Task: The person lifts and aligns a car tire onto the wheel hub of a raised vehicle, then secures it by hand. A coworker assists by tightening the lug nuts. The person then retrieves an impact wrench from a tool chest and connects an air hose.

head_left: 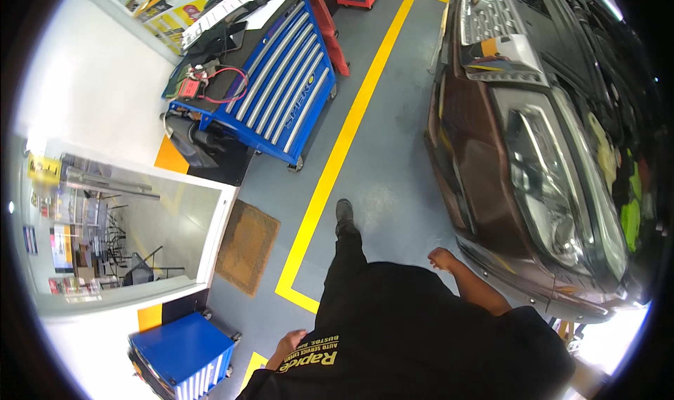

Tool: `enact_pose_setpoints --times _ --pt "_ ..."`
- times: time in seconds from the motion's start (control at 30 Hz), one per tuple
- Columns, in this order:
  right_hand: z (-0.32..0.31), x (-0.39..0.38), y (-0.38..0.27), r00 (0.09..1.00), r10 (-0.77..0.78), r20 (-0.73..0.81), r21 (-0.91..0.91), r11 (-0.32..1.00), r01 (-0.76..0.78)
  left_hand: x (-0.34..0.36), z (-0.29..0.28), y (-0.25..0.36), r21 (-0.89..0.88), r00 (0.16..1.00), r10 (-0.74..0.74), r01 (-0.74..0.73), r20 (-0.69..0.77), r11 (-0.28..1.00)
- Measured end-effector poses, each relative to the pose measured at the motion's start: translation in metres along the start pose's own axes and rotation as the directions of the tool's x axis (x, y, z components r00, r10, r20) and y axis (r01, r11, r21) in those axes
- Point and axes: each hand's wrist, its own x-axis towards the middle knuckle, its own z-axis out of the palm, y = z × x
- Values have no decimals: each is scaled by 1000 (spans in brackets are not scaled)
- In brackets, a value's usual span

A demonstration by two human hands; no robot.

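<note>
- My left hand (289, 345), lower centre: partly hidden, so I can't tell its grip.
- My right hand (441, 259), right of centre: loosely curled, seemingly holding nothing.
- The car (523, 140), right side: best step wide of it.
- Blue tool cabinet (281, 84), upper left: mind its corner.

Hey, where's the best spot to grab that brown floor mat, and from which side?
Likely the long edge of the brown mat facing the yellow line, coming from that side: it lies flat, with grey floor exposed there, while its opposite edge runs close to the white door frame.
</note>
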Motion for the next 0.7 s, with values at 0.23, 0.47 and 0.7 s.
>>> enact_pose_setpoints --times 0.23,0.47,0.7 --pt "-30 84 -42 954 292 73 -209 939 -272 436 -164 108 -98 846 -533 532 22 841" --pt "-95 156 -246 959 1 -285 332 938 98 772 -275 468 -66 995 -88 91 54 994" --pt "-219 254 -314 982 160 -104 329 937 -117 958 -234 560 12 929 -228 235 292 972"
